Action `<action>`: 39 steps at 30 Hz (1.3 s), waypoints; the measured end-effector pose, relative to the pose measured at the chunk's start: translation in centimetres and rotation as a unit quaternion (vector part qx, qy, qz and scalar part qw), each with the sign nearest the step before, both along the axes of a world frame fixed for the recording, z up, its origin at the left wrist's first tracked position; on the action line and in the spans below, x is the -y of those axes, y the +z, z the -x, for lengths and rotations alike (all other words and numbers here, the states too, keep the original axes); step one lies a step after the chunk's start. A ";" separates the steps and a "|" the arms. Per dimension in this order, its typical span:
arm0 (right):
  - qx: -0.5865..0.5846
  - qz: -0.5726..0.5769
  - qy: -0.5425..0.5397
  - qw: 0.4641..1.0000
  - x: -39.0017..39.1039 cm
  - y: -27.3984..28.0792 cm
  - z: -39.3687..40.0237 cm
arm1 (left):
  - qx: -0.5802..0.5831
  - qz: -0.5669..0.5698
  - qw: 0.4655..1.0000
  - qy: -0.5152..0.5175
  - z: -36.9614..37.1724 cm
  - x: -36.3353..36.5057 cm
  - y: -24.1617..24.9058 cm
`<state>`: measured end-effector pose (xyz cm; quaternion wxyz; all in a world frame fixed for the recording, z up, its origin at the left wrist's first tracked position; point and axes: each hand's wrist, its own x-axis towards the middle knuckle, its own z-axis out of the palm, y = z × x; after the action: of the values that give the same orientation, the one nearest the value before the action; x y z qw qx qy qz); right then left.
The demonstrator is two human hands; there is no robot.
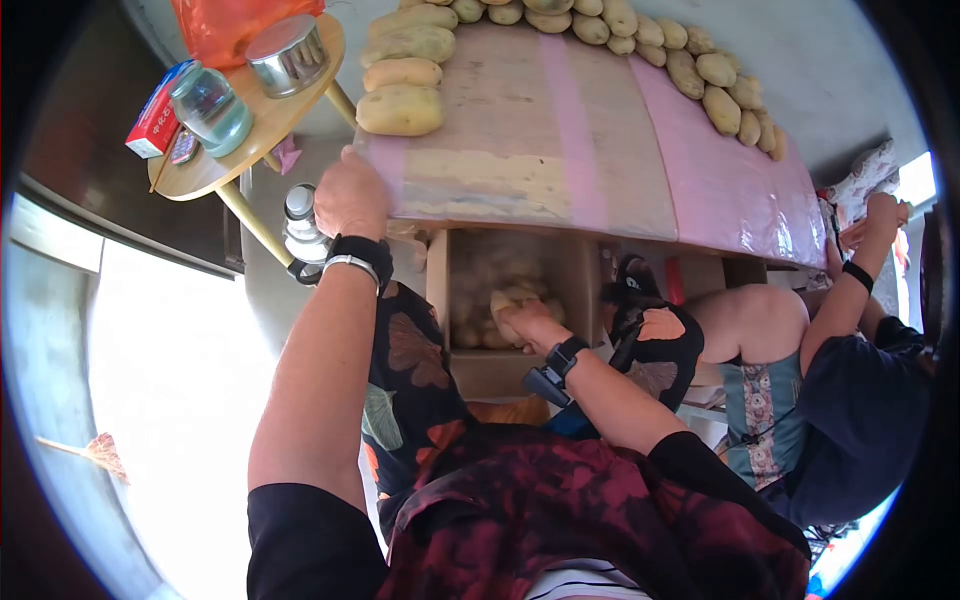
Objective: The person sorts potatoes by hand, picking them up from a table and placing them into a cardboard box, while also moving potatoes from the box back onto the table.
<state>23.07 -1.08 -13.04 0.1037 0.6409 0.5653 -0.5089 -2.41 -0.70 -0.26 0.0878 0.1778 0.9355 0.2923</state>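
My left hand (352, 195) is closed at the left front corner of the table (490, 130), gripping its edge; its fingertips are mostly hidden. Lower down, my right hand (537, 326) reaches into an open cardboard box (437, 290) below the tabletop. Its fingers are around a pale yellow potato (512, 298). More potatoes (478, 333) lie in the box, blurred and in shadow. Along the table's back and sides runs a row of potatoes (590, 30), with larger, longer ones (400, 110) at the left.
A small round side table (250, 130) at the left bears a glass jar (212, 110), a metal tin (287, 57), a red box (155, 115) and a red bag (235, 25). A silver flask (302, 225) stands beside the table. Another person (850, 400) sits at the right.
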 end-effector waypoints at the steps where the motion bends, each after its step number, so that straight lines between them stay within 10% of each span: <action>1: -0.016 0.005 -0.028 0.999 0.0 -0.8 0.1 | -0.001 0.001 1.000 0.002 0.0 0.0 0.1; 11: 0.009 -0.158 0.045 0.986 -1.1 -6.9 -0.9 | -0.015 -0.004 1.000 -0.021 -0.1 0.2 -0.1; 18: -0.283 -0.132 0.225 0.923 0.9 9.4 -0.4 | -0.035 -0.023 0.999 -0.018 -0.4 0.3 0.1; 24: -0.483 -0.247 0.384 0.747 3.4 29.3 -4.7 | -0.058 -0.018 0.998 -0.011 0.0 0.1 -0.8; 26: -0.634 -0.223 0.448 0.590 3.6 34.2 -6.5 | -0.062 -0.002 0.998 -0.014 0.1 0.1 -0.8; 30: -0.748 -0.330 0.363 0.447 5.9 35.4 -7.9 | -0.080 0.003 0.997 -0.009 -0.1 -0.1 -1.0; 33: -0.642 -0.380 0.317 0.586 8.4 37.3 -9.3 | -0.098 0.012 0.994 -0.038 0.4 0.0 -1.4; 39: -0.700 -0.325 0.262 0.579 9.7 37.1 -9.0 | -0.204 0.051 0.968 -0.137 1.2 0.2 -2.4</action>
<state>32.10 -10.82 24.07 -0.4106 -0.0998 0.7332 -0.5328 -3.61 -0.92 -2.66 -0.0566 0.3552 0.9142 0.1870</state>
